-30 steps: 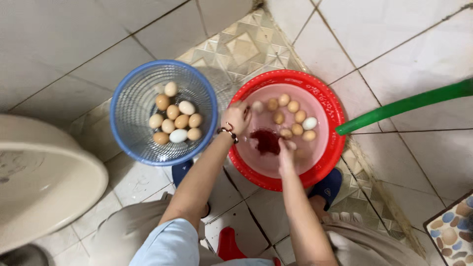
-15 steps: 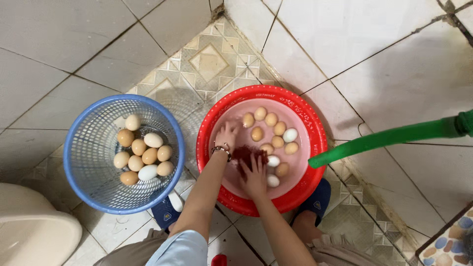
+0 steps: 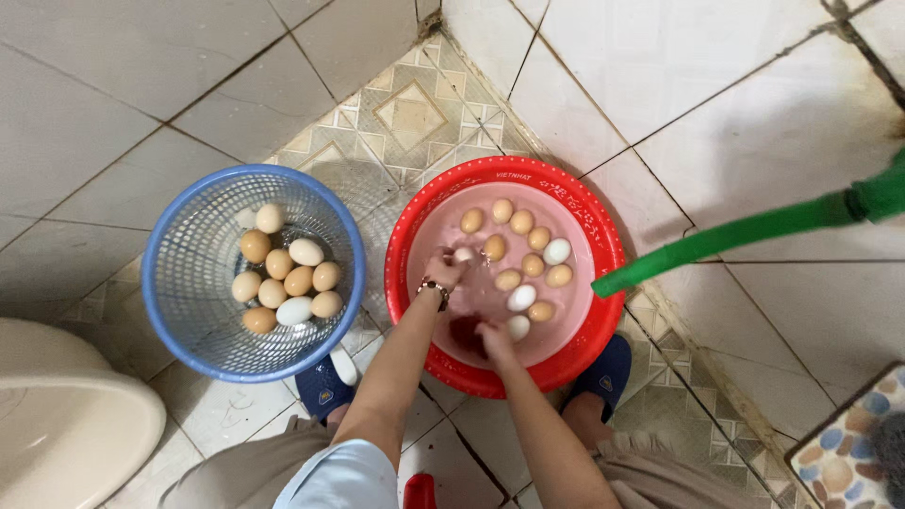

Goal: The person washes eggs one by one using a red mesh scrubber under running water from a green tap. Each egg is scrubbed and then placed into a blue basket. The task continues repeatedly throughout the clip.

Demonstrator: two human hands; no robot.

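Observation:
A red plastic basin (image 3: 603,236) holds water with several brown and white eggs (image 3: 524,269) in it. My left hand (image 3: 447,270), with a bracelet at the wrist, is closed around a pale egg (image 3: 463,254) at the basin's left side. My right hand (image 3: 492,336) is in the water near the front rim, pressing on a dark red cloth or scrubber (image 3: 466,331). A blue mesh basket (image 3: 189,283) to the left holds several more eggs (image 3: 287,273).
A green hose (image 3: 745,231) reaches in from the right, its end over the basin's rim. A white ceramic fixture (image 3: 66,424) sits at lower left. My feet in blue slippers (image 3: 608,372) flank the basin. A patterned mat (image 3: 848,452) lies at lower right.
The view has shifted, so basin and basket sit further right in frame. My left hand has moved to the basin's left side and taken up an egg; my right hand stays low on the dark cloth.

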